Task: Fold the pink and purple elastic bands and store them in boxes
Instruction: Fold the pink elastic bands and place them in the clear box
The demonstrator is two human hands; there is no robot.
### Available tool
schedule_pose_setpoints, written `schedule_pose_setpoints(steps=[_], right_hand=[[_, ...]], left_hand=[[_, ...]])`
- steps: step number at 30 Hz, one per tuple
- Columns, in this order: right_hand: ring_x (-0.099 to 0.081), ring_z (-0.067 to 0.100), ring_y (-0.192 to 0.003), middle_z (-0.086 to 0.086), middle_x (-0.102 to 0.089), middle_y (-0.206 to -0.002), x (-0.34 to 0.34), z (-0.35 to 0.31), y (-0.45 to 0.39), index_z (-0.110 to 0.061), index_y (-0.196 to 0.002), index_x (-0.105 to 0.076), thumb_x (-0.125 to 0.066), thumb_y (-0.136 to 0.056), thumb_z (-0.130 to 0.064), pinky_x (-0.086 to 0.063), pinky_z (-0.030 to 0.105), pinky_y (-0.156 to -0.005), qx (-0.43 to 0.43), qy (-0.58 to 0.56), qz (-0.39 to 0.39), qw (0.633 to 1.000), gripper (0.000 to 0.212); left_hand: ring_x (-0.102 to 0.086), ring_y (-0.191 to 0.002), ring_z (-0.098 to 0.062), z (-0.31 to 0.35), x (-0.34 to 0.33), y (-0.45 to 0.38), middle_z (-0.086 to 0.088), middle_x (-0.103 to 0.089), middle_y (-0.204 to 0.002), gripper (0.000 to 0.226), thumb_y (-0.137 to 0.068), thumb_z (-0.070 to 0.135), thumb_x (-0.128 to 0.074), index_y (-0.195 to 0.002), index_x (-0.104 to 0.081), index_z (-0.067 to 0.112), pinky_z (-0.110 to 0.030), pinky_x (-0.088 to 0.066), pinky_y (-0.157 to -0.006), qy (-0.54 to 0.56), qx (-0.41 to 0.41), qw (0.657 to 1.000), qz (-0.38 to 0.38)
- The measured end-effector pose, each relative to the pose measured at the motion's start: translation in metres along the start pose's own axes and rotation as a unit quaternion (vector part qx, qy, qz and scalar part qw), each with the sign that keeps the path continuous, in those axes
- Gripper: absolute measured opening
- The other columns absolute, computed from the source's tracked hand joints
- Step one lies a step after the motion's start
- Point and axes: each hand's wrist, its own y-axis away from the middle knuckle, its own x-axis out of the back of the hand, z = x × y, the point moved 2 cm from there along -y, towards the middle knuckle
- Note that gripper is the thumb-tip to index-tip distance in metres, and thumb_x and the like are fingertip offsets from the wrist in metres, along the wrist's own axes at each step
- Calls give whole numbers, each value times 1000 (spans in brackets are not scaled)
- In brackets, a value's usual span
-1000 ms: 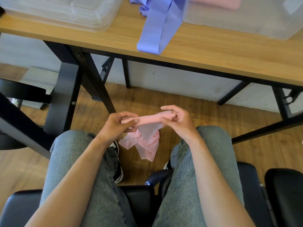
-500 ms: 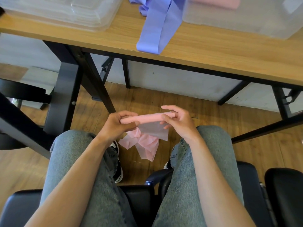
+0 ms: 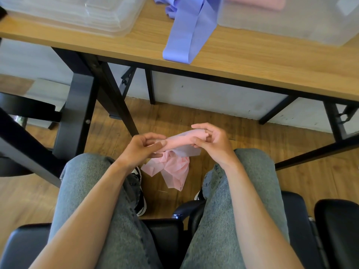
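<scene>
Two clear boxes [image 3: 291, 26] sat at twelve o'clock. You pinched the pink band [image 3: 178, 141] over your lap, left hand [image 3: 140, 148] and right hand [image 3: 212, 141] each gripping an end; its loose tail at six o'clock risked unravelling or snagging.

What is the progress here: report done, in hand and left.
Done: one folded pink band lies in the clear plastic box. In hand: left hand and right hand grip a half-folded pink elastic band. Left: the purple elastic band lies loose on the wooden table.
</scene>
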Motion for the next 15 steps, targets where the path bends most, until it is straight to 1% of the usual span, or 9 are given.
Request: schedule_pose_setpoints(steps=[2, 4, 6, 8, 10, 11, 12, 14, 15], right_hand=[[-76, 24, -98, 11, -74, -116, 0, 2, 0, -15, -131, -68, -78, -89, -3, -65, 45, -81, -12, -14, -6, 1000, 45], [-77, 23, -96, 11, -74, -116, -2, 3, 1, -16, -136, -65, -77, -91, -6, -65, 43, -82, -29, -16, -9, 999, 47], [-78, 22, -93, 9, -74, -115, -3, 3, 1, -16, -136, -65, -77, -92, -10, -65, 45, -81, -31, -5, -14, 999, 46], [-76, 20, -99, 6, -75, -117, -4, 2, 1, -16, -133, -67, -79, -91, -9, -65, 44, -81, -16, 1, -15, 1000, 44], [-72, 17, -106, 1, -74, -120, -3, -1, 1, -18, -130, -69, -80, -89, -7, -63, 35, -83, 0, 10, -4, 1000, 44], [-71, 16, -108, 0, -73, -122, -2, -2, 1, -17, -130, -70, -80, -88, -4, -61, 29, -83, 6, 16, -1, 1000, 45], [-70, 15, -108, 0, -72, -123, -1, -1, 0, -17, -130, -69, -79, -88, -2, -60, 27, -83, 5, 17, 0, 1000, 46], [-72, 17, -104, 4, -72, -121, -1, 1, 1, -20, -133, -67, -78, -89, -2, -63, 31, -82, -17, 2, -4, 1000, 49], [-73, 19, -102, 6, -72, -120, -1, 2, 1, -21, -135, -66, -78, -90, -5, -64, 34, -80, -28, -3, -11, 1000, 49]], left_hand=[[-73, -104, -23, 1, 0, -1, 2, -73, -111, 23, -90, 13, -73, -112, -74, 17, -26, -63, -72, -2, -11, 1000, -3], [-72, -106, -23, 2, 1, 0, -1, -74, -113, 28, -88, 7, -75, -115, -73, 14, -29, -64, -77, 1, -29, 1000, 4], [-71, -108, -21, 3, 5, 0, -2, -74, -113, 34, -85, 4, -78, -116, -72, 14, -33, -63, -84, -10, -45, 999, 20], [-70, -109, -20, 2, 5, 1, -2, -73, -114, 34, -84, 5, -79, -117, -72, 14, -34, -62, -86, -10, -41, 999, 25], [-71, -107, -21, 2, 3, 1, -3, -71, -115, 28, -87, 12, -77, -114, -73, 16, -32, -63, -82, 10, -9, 1000, 21], [-72, -105, -22, 1, 1, 1, -2, -71, -115, 23, -88, 14, -76, -111, -75, 16, -29, -63, -77, 15, 4, 1000, 20], [-73, -103, -23, 1, 0, 1, -2, -72, -113, 20, -89, 14, -74, -109, -75, 16, -26, -63, -73, 16, 7, 1000, 21], [-74, -102, -22, 1, -1, 0, -1, -73, -110, 18, -88, 10, -75, -106, -75, 16, -24, -62, -69, 14, 1, 1000, 25], [-73, -103, -22, 1, 0, 0, -1, -73, -110, 21, -87, 9, -76, -106, -75, 16, -26, -63, -72, 11, -3, 1000, 28]])
